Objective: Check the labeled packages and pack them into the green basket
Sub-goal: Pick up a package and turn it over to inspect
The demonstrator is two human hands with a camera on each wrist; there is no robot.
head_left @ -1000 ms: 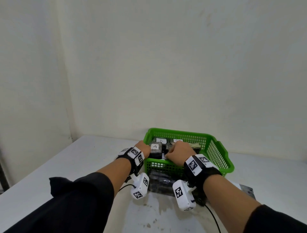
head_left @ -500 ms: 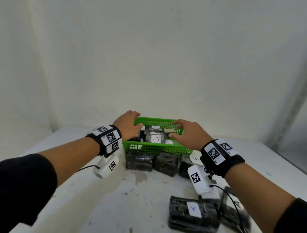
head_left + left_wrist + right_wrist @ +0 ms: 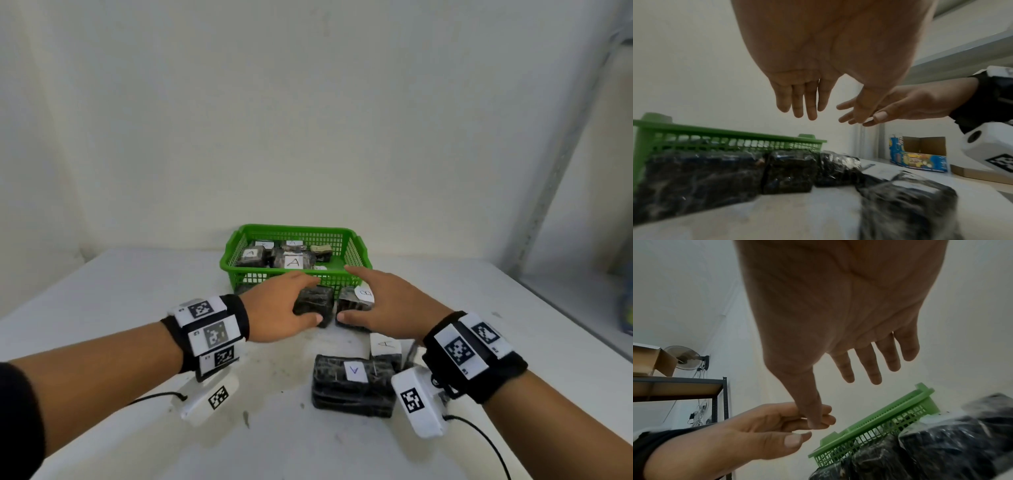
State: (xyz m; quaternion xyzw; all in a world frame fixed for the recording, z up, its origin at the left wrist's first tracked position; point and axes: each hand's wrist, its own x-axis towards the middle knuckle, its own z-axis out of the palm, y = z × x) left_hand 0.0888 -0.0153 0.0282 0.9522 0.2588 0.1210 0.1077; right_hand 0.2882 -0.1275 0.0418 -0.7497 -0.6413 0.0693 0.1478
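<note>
Both hands have left the green basket (image 3: pixel 329 236) and now hover over two packages just before it: left hand (image 3: pixel 277 310) and right hand (image 3: pixel 387 308), fingers released, grasping nothing; next pickup seems near.

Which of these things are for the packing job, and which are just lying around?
For the job:
- green basket, with labeled packages already inside
- black packages on the table: the one under the left hand, the B package by the right hand, and the nearest package

Just lying around:
- colorful box
- shelf
- fan
</note>
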